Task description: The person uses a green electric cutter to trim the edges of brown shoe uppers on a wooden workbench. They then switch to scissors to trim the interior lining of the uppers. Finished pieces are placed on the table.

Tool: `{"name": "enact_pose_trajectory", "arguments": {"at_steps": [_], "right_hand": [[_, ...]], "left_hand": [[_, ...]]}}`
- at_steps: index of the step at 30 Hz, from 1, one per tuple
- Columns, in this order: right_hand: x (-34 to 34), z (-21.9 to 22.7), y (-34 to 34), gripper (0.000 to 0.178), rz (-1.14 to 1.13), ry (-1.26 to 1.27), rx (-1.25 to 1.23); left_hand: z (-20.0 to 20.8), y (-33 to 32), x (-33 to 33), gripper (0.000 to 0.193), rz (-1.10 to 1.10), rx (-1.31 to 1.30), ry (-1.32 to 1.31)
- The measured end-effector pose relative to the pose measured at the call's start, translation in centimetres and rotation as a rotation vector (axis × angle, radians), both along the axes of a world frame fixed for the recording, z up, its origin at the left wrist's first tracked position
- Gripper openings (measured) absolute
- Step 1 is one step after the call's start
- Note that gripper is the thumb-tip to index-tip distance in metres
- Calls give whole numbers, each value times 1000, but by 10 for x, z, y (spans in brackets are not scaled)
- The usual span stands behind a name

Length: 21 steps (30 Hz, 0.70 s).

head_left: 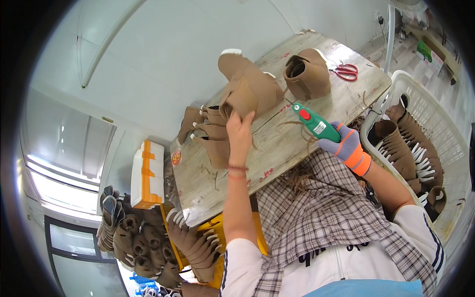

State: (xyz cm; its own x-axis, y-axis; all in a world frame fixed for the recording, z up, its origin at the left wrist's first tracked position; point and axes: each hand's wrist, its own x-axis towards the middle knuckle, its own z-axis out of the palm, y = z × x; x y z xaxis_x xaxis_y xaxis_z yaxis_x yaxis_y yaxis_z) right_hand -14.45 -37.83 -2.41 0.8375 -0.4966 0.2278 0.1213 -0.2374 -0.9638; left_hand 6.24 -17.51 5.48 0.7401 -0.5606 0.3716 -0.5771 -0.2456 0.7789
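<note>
My bare left hand (240,136) is closed on the edge of a brown boot upper (255,91), lifted above the worktable (297,133). In my right hand (346,148), which wears a grey and orange glove, is a green handheld electric tool (318,124) with a red button. The tool's thin tip reaches the right side of the upper; whether it touches cannot be made out. Behind the tool another brown upper (309,76) stands on the table, beside red-handled scissors (346,72). Several more uppers (213,143) stand left of my left hand.
At my right, a white plastic basket (368,131) holds stacked brown uppers. More uppers (146,247) are piled at lower left, by a yellow crate (259,235) and a white box with orange tape (150,173). Thin brown trimmings lie on the table and my plaid apron (321,198).
</note>
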Motion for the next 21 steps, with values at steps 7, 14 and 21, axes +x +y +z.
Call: {"name": "enact_pose_trajectory", "arguments": {"at_steps": [7,14,21], "right_hand": [[-10,-1,3,45,-1,65,20],[-3,-35,-1,48,-18,172,-42],[11,-40,23,55,116,196,-153]], "left_hand": [[-9,-18,45,50,455,37,-652],[-168,84,-2,61,1240,-558,-83],[-157,117,35,43,689,-825,300]]}}
